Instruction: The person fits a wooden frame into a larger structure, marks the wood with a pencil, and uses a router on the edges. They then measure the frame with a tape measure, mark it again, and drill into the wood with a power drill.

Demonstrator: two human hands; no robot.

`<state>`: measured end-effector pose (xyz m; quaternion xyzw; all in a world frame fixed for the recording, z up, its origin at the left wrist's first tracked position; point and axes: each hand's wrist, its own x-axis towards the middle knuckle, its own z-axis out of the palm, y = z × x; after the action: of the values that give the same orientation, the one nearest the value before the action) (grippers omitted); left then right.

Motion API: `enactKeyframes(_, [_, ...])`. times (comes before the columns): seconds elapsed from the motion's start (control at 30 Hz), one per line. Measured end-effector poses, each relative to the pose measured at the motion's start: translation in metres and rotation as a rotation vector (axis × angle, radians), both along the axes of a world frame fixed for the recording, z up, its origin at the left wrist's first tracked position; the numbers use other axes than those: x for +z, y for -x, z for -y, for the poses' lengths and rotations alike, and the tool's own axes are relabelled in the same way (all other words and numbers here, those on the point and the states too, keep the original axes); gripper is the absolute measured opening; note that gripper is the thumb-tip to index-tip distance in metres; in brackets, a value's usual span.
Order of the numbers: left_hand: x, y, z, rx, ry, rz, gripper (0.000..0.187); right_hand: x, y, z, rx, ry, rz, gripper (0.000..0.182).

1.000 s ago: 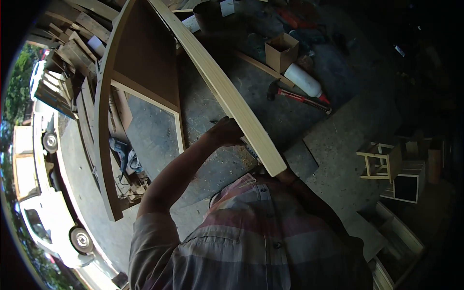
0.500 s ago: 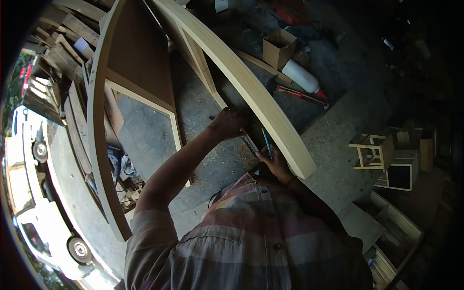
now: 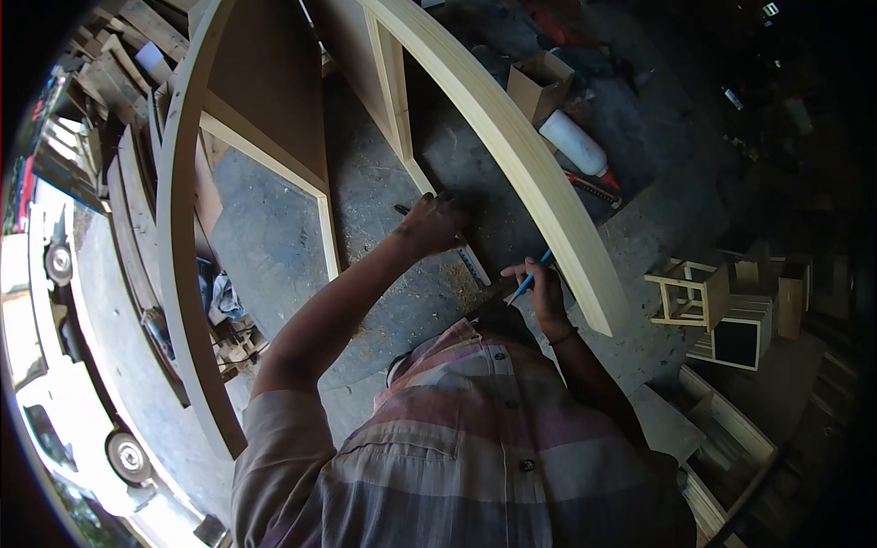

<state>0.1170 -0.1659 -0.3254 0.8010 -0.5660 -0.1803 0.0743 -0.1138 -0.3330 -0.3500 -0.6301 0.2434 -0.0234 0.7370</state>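
Note:
My left hand [image 3: 433, 226] is closed over the narrow wooden rail [image 3: 422, 177] of a wooden frame. The short end of a dark object [image 3: 402, 209] sticks out beside its knuckles; what this is I cannot make out. Below my fingers, a thin strip with dark marks [image 3: 474, 264], like a ruler, lies along the rail. My right hand [image 3: 545, 294] grips a blue pencil [image 3: 527, 285], held at a slant, just right of the rail's near end and apart from it. A thick curved wooden leg [image 3: 525, 164] passes close by that hand.
Another curved leg [image 3: 179, 201] and a brown panel [image 3: 265, 119] rise on my left. Beyond the right leg are a cardboard box [image 3: 537, 87], a white bottle [image 3: 574, 142] and a red-and-black tool [image 3: 594, 188]. A wooden stool [image 3: 685, 294] stands right. Sawdust lies on the concrete floor [image 3: 274, 215].
My right hand has drawn back from the rail's end toward the right, and the pencil has swung from near upright to a slant. My left hand stays on the rail. The view has shifted slightly.

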Motion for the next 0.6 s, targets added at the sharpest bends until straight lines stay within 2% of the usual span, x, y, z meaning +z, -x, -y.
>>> enactKeyframes(0.13, [0.006, 0.002, -0.002, 0.000, 0.062, -0.008, 0.048, 0.008, -0.011, -0.006, -0.003, 0.015, -0.198, 0.053])
enactKeyframes(0.2, [0.007, 0.002, -0.001, -0.004, 0.083, 0.021, 0.047, -0.004, -0.017, -0.013, 0.007, -0.118, 0.076, 0.041])
enactKeyframes(0.23, [0.005, 0.003, -0.001, -0.004, 0.082, 0.020, 0.047, -0.008, -0.016, -0.014, 0.006, -0.119, 0.075, 0.041])
enactKeyframes(0.3, [0.001, 0.003, -0.001, 0.007, 0.062, 0.072, 0.047, -0.014, -0.014, -0.016, 0.151, 0.324, 0.128, 0.029])
enactKeyframes(0.5, [-0.003, 0.001, -0.002, -0.006, 0.137, 0.059, 0.045, -0.015, -0.016, -0.024, 0.193, 0.536, 0.146, 0.030])
enactKeyframes(0.6, [-0.006, 0.000, -0.002, -0.002, 0.122, 0.034, 0.044, -0.010, -0.016, -0.032, 0.147, 0.474, 0.059, 0.028])
